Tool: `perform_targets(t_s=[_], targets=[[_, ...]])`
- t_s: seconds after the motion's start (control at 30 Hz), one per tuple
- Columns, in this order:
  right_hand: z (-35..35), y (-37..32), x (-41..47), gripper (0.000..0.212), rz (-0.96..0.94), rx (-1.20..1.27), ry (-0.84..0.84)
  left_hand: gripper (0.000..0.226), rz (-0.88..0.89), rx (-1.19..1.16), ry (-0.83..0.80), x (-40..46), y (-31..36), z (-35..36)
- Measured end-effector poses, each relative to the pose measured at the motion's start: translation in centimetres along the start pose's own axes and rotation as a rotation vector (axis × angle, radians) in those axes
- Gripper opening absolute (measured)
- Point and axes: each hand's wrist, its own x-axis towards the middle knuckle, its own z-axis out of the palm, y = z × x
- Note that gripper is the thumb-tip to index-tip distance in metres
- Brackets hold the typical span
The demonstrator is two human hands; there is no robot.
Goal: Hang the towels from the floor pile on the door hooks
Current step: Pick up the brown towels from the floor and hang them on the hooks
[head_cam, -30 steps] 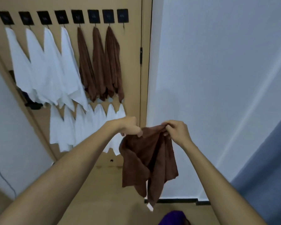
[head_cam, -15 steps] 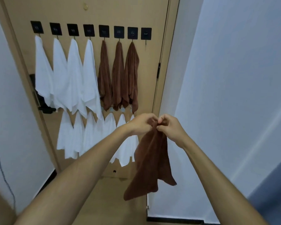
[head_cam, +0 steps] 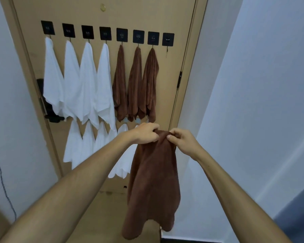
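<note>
Head view puts your two forearms nearest, reaching forward from the bottom corners toward the middle of the scene. Your left hand and right hand meet close together at the top edge of a brown towel; the fingers of each hand are curled and pinching the bunched cloth, so both are clamped on it. From that pinch the towel hangs straight down in front of you, its lower corners dangling near the bottom of the scene, above the tan floor. Beyond your hands stands the tan door. A lower row of white towels hangs on it just behind your left forearm. Above those, four larger white towels fill the left half of the upper row, and three hung brown towels hang beside them on the right. Farthest up, a line of black square hooks runs across the door. The rightmost hook carries nothing, just right of the last hung brown towel and well above the one you hold. A pale wall rises on the right, and a dark door handle shows at the left edge behind the white towels.
</note>
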Motion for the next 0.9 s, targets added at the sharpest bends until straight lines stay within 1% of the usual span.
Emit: perform_targets(t_s=[0.07, 0.17, 0.2, 0.27, 0.33, 0.43, 0.5, 0.63, 0.77, 0.9], targets=[[1.5, -1.4, 1.2, 0.010, -0.044, -0.002, 0.011, 0.002, 0.015, -0.112, 0.031, -0.6, -0.8, 0.0], [3.7, -2.2, 2.5, 0.009, -0.025, 0.039, 0.030, 0.015, 0.022, -0.196, 0.130, -1.6, -2.7, -0.8], [4.3, -2.1, 2.7, 0.009, 0.002, 0.062, 0.017, 0.017, 0.016, -0.215, 0.159, -1.9, -3.5, -1.3], [5.5, -1.8, 2.7, 0.012, 0.049, 0.094, -0.064, 0.018, -0.007, -0.215, 0.191, -2.5, -5.3, -2.2], [6.8, -1.7, 2.8, 0.016, 0.042, 0.108, -0.099, 0.018, -0.014, -0.182, 0.156, -3.0, -7.0, -2.7], [8.3, -2.5, 3.3, 0.017, -0.008, 0.151, -0.026, 0.014, 0.018, -0.205, 0.093, -3.5, -9.0, -2.8], [8.9, -3.2, 3.9, 0.012, -0.032, 0.152, -0.009, 0.012, 0.076, -0.188, 0.108, -3.6, -9.8, -3.1], [9.1, -3.3, 5.2, 0.014, -0.048, 0.106, 0.004, 0.014, 0.163, -0.154, 0.183, -2.2, -10.7, -4.2], [8.4, -2.2, 7.5, 0.011, -0.042, 0.105, 0.041, 0.015, 0.155, -0.150, 0.106, 0.4, -11.5, -4.9], [7.1, -0.5, 11.2, 0.011, -0.042, 0.064, 0.068, 0.014, 0.142, -0.062, 0.038, 4.5, -12.3, -6.1]])
